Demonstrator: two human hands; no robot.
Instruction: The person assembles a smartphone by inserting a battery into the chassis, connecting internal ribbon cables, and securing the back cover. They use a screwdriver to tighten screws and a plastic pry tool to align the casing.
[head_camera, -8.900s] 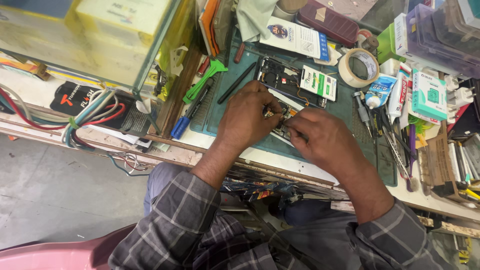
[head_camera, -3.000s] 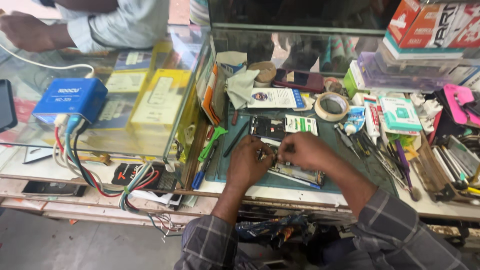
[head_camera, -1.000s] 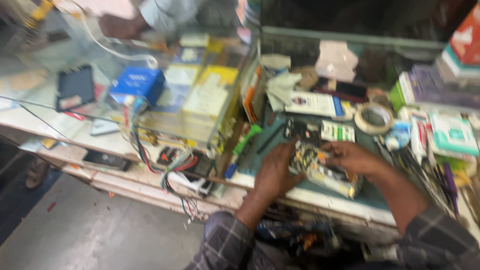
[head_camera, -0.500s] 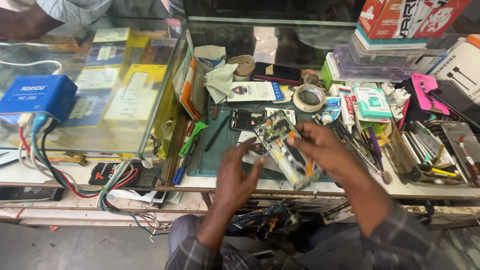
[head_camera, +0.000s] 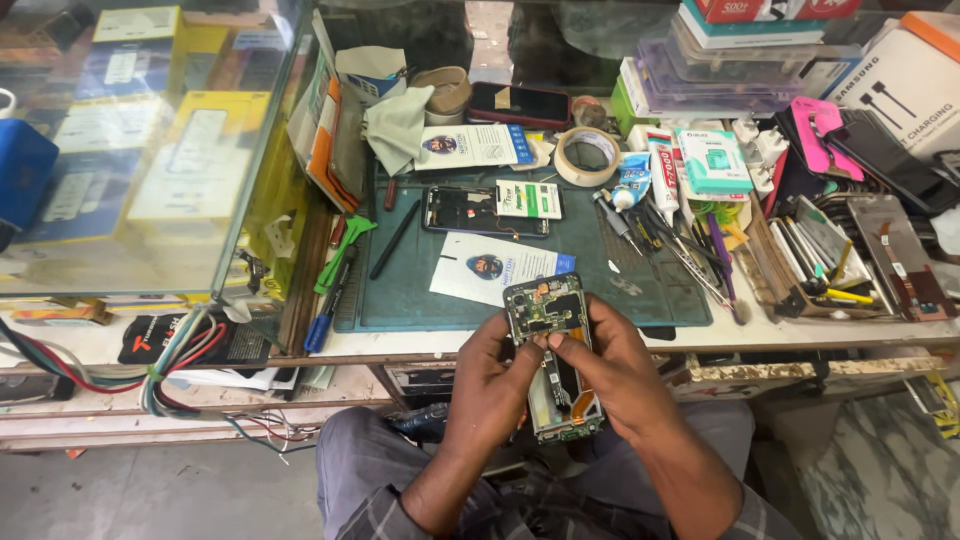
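Observation:
I hold an opened phone (head_camera: 551, 352) with its back off, circuit board and flat cables showing, just in front of the bench edge over my lap. My left hand (head_camera: 492, 385) grips its left side, thumb near the top of the board. My right hand (head_camera: 617, 372) supports it from the right, fingers pressing on the middle of the board. On the green work mat (head_camera: 420, 285) behind lie a white card (head_camera: 492, 267) and a second opened phone (head_camera: 470, 211) with a white-and-green battery pack (head_camera: 529, 199).
A tape roll (head_camera: 587, 155), glue tubes (head_camera: 648, 175), screwdrivers and tweezers (head_camera: 665, 235) crowd the right of the mat. A tray of tools and phone parts (head_camera: 830, 260) stands further right. A glass display case (head_camera: 150, 150) rises on the left, with cables (head_camera: 170, 365) below it.
I lifted the opened phone off the mat and brought it toward my lap. My left hand, open half a second ago, now grips its left side. The camera view settled.

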